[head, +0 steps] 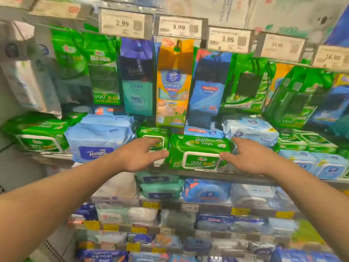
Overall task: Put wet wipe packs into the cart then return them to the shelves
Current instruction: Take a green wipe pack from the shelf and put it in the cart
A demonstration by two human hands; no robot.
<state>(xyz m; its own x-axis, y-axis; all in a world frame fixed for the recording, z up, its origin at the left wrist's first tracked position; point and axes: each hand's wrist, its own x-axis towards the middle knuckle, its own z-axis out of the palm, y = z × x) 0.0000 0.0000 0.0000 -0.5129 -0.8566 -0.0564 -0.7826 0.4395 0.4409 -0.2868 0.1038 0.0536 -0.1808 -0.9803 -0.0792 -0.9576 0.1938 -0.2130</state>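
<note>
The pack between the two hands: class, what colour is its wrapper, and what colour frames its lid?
Green pack, white-framed lid; head view.

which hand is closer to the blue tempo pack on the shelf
Left. The left hand hovers just right of the blue Tempo pack; the right hand is beyond the green pack.

Store aisle, tiered metal shelving (217,176) fills frame. Price tags (122,22) along upper rail (2.99, 3.99, 16.90 legible). Yellow labels (151,205) on lower edges.
</note>
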